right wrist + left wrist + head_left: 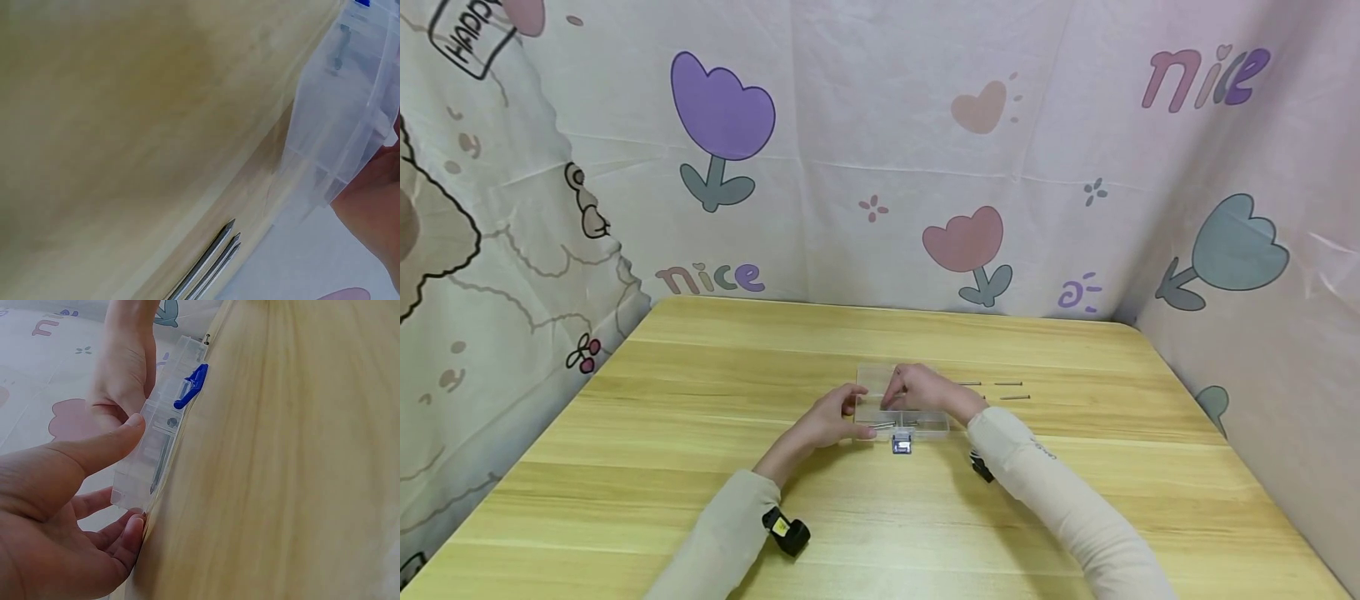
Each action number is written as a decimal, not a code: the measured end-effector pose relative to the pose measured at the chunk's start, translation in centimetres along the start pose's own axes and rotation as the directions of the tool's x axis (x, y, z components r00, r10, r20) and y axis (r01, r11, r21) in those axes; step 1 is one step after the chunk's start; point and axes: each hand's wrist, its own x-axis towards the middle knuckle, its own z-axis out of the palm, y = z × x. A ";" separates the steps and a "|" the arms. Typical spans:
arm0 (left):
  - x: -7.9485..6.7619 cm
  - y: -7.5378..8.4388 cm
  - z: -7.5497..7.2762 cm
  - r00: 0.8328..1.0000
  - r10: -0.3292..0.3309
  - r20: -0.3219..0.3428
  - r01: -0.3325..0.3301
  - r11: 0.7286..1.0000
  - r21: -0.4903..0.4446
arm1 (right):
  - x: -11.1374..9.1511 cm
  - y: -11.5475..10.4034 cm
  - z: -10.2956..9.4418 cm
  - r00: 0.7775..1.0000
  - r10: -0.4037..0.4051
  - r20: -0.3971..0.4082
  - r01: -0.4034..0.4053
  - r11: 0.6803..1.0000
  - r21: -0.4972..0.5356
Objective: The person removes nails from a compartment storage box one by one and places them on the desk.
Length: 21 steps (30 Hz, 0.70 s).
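Observation:
A clear plastic compartment box (934,425) stands on the table with its lid (874,379) raised at the back and a blue latch (902,442) at the front. My left hand (833,417) grips the box's left end, thumb on the upper edge and fingers round the far side and bottom corner. Over the box, my right hand (920,388) reaches down with bent fingers into the rear part. Its fingertips are hidden, so I cannot tell whether they hold anything. Inside a front compartment lies a nail (164,464).
To the right of the box several loose nails (1008,383) lie on the wooden table (760,350); in the right wrist view, pointed nail tips (228,226) show near the box. A printed curtain (850,125) hangs behind the table and along its sides.

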 end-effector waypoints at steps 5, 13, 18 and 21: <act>0.0 -0.1 0.0 1.000 -0.006 0.000 0.006 1.000 -0.002 | 0.0 0.0 0.2 1.000 0.023 -0.016 -0.023 1.000 0.002; 0.1 -0.2 0.1 1.000 -0.009 -0.003 0.009 1.000 0.005 | 0.2 0.6 0.6 0.999 0.017 -0.031 -0.018 1.000 -0.011; 0.1 -0.1 0.0 1.000 -0.006 -0.003 0.006 1.000 0.011 | 0.3 0.8 0.8 0.999 0.002 -0.044 -0.002 1.000 0.004; 0.1 -0.1 0.0 1.000 -0.007 -0.002 0.007 1.000 0.016 | 0.2 0.8 0.8 0.999 0.006 -0.053 -0.004 1.000 0.020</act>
